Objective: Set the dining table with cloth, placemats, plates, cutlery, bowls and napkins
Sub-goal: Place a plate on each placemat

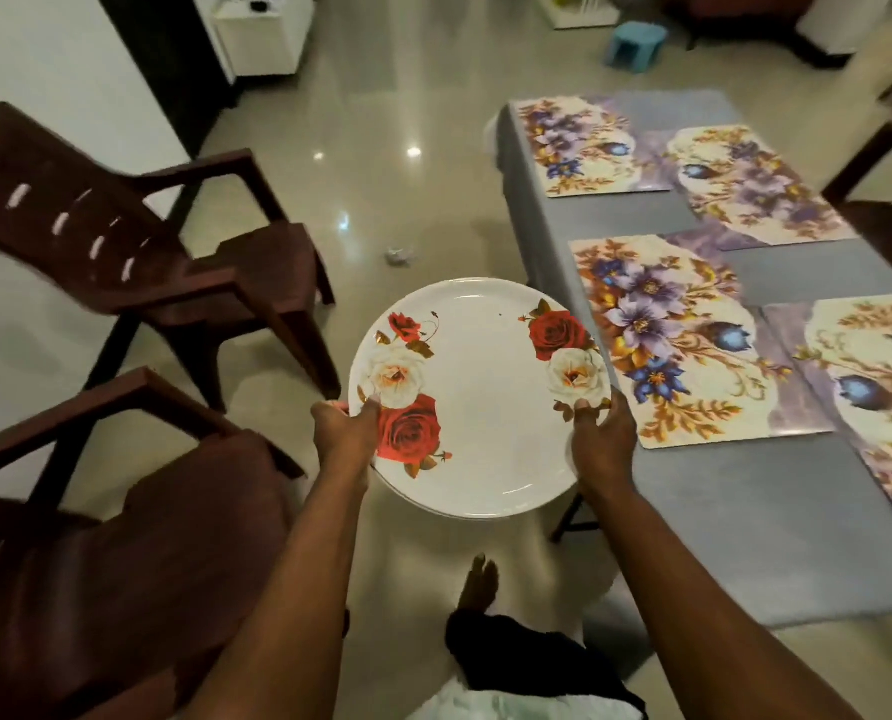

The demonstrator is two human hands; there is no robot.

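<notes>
I hold a stack of white plates with red and white roses (480,397) in front of me, over the floor just left of the table. My left hand (345,431) grips its left rim and my right hand (602,441) grips its right rim, thumbs on top. The table carries a grey-blue cloth (735,522). Several floral placemats lie on it: one nearest the plates (683,340), one at the right edge (880,376), and two farther back (584,145) (755,184).
Two dark brown plastic chairs stand on the left, one near (121,537) and one farther (137,236). A crumpled scrap (399,255) lies on the shiny floor. A blue stool (633,44) and a white cabinet (262,31) stand at the back. My foot (477,584) shows below.
</notes>
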